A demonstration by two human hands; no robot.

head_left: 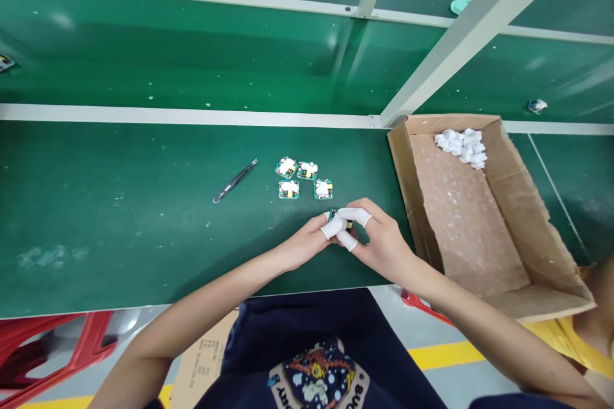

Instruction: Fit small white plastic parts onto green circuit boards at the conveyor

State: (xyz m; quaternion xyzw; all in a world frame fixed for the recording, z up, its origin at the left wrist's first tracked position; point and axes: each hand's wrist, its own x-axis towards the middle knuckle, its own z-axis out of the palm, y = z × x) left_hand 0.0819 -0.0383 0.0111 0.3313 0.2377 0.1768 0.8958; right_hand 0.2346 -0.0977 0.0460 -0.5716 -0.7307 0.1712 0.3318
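Both hands meet over the green bench, their fingertips in white finger cots. Between them is a small circuit board (350, 225), mostly covered by the fingers. My left hand (314, 235) is closed on its left side, thumb on top. From the right, my right hand (378, 236) pinches the same board with thumb and forefinger. Just beyond the hands lie several like boards, among them one (323, 189) nearest the fingers and another (288, 189) further left, with white patches and yellow parts on them. A pair of dark tweezers (235, 181) rests left of these boards.
An open cardboard box (422, 198) stands at the right, with a heap of white crumpled pieces (463, 146) in its far end. White metal framing (192, 116) runs along the bench's back, and a post rises behind the box. Part of another person (566, 345) shows at lower right.
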